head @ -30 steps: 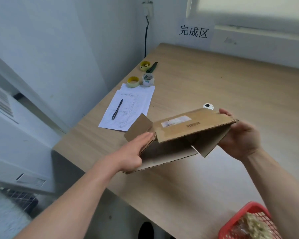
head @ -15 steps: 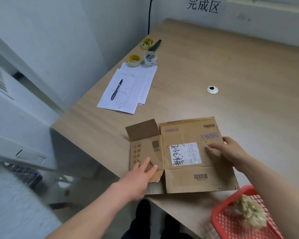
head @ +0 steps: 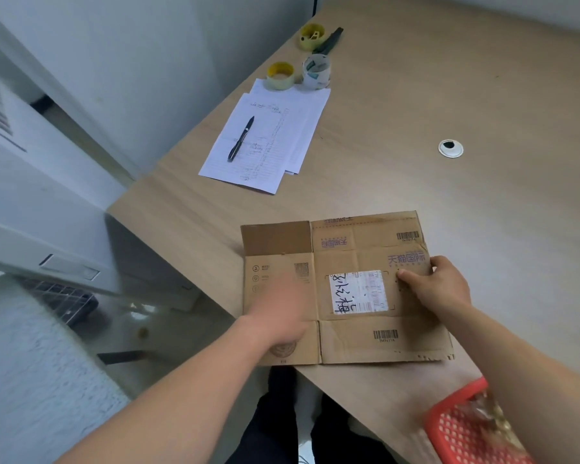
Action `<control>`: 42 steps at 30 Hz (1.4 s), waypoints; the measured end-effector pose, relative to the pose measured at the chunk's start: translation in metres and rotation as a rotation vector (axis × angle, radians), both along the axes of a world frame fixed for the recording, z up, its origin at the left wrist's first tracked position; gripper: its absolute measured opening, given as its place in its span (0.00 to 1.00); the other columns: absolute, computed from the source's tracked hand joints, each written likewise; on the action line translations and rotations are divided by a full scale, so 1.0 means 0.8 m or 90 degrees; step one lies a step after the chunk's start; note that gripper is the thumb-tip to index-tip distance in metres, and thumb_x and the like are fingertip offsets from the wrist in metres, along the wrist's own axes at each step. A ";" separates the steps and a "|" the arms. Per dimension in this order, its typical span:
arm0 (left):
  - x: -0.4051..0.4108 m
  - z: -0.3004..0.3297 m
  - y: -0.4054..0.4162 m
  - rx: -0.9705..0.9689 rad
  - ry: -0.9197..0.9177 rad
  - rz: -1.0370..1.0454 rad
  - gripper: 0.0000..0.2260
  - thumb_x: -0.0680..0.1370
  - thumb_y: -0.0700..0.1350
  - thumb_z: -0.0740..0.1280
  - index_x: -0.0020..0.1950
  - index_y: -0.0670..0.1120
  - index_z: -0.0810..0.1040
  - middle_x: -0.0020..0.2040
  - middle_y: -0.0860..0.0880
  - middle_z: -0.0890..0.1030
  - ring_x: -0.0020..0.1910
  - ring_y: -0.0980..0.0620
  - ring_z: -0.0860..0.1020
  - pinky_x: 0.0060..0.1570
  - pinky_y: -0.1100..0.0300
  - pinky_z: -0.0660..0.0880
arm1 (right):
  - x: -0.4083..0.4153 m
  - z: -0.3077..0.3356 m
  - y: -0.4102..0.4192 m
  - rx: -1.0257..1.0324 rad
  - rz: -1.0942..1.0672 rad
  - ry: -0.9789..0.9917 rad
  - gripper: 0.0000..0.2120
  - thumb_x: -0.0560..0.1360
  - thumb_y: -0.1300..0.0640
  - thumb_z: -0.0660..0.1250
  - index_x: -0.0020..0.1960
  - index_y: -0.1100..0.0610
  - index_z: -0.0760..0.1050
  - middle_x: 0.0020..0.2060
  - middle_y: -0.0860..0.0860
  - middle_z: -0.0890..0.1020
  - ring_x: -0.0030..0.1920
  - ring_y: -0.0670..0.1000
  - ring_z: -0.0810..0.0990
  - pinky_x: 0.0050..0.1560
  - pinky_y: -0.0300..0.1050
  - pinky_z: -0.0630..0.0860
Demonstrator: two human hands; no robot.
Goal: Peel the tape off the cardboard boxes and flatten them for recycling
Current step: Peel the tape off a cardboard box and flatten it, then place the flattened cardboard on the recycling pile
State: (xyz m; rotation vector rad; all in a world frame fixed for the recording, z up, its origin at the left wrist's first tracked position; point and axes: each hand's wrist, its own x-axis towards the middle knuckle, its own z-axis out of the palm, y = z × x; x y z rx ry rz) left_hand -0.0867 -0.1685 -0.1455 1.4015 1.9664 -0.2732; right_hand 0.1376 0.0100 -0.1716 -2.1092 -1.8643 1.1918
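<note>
Cardboard box [head: 345, 289], held up half-folded between both hands a second ago, now lies pressed flat at the desk's [head: 482, 78] near-left corner, so flattening looks nearly finished. Left hand [head: 282, 313] is motion-blurred over the box's left panels; whether its grip is spread or curled I cannot tell. Right hand [head: 432, 289] presses the right panel, fingers loosely bent, pinching nothing. Papers [head: 268, 139], a pen [head: 241, 139] and tape rolls [head: 297, 73] sit along the left edge; a red basket [head: 466, 430] crowds the near edge.
</note>
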 end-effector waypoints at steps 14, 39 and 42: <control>-0.031 -0.033 0.056 -0.057 0.090 -0.079 0.67 0.60 0.66 0.79 0.79 0.55 0.31 0.77 0.50 0.25 0.75 0.35 0.27 0.66 0.22 0.54 | -0.055 -0.035 0.006 0.204 0.414 -0.173 0.41 0.67 0.28 0.58 0.74 0.46 0.58 0.79 0.52 0.54 0.77 0.57 0.51 0.69 0.63 0.61; 0.011 -0.088 -0.044 0.222 0.143 0.014 0.50 0.66 0.79 0.54 0.80 0.50 0.57 0.82 0.44 0.45 0.80 0.41 0.42 0.73 0.31 0.49 | -0.038 -0.055 -0.046 0.288 0.361 -0.207 0.34 0.76 0.33 0.48 0.76 0.49 0.64 0.80 0.57 0.55 0.79 0.60 0.51 0.71 0.66 0.56; 0.012 -0.092 -0.044 0.236 0.154 0.002 0.52 0.64 0.80 0.55 0.79 0.49 0.61 0.82 0.41 0.50 0.80 0.38 0.47 0.72 0.30 0.53 | -0.037 -0.065 -0.051 0.279 0.351 -0.229 0.35 0.76 0.33 0.48 0.77 0.49 0.63 0.80 0.57 0.56 0.78 0.59 0.52 0.71 0.65 0.56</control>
